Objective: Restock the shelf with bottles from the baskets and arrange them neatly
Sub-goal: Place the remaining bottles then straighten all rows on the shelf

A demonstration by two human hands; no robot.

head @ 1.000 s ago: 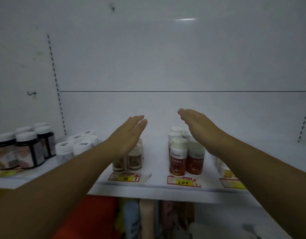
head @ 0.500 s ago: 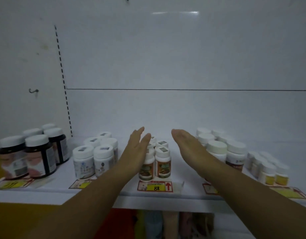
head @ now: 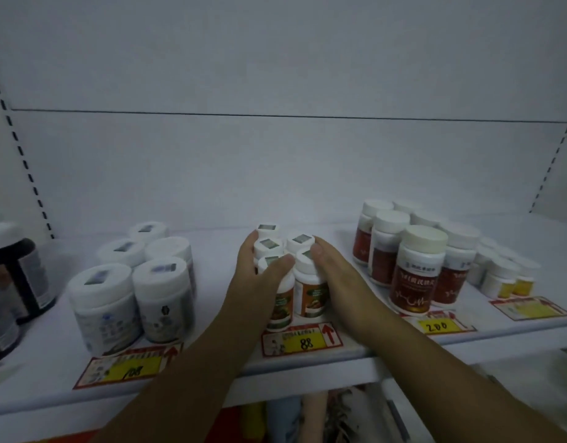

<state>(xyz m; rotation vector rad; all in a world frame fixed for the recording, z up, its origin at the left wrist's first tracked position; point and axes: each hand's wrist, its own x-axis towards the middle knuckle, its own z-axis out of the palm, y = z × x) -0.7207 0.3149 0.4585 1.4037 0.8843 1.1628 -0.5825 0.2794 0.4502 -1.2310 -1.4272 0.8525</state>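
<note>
- Head view: orange-label bottles (head: 309, 295) stood clustered between left hand (head: 260, 282) and right hand (head: 339, 282), straight fingers (head: 248, 251) pressing both sides, nothing grasped.
- White shelf (head: 212, 356) carried them behind an "88" price tag (head: 303, 340); white back panel (head: 275, 171) beyond.

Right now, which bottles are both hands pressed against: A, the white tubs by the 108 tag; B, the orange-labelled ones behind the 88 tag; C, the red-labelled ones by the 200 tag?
B: the left hand and right hand flank the orange-labelled bottles, which stand just behind the 88 tag.
</note>
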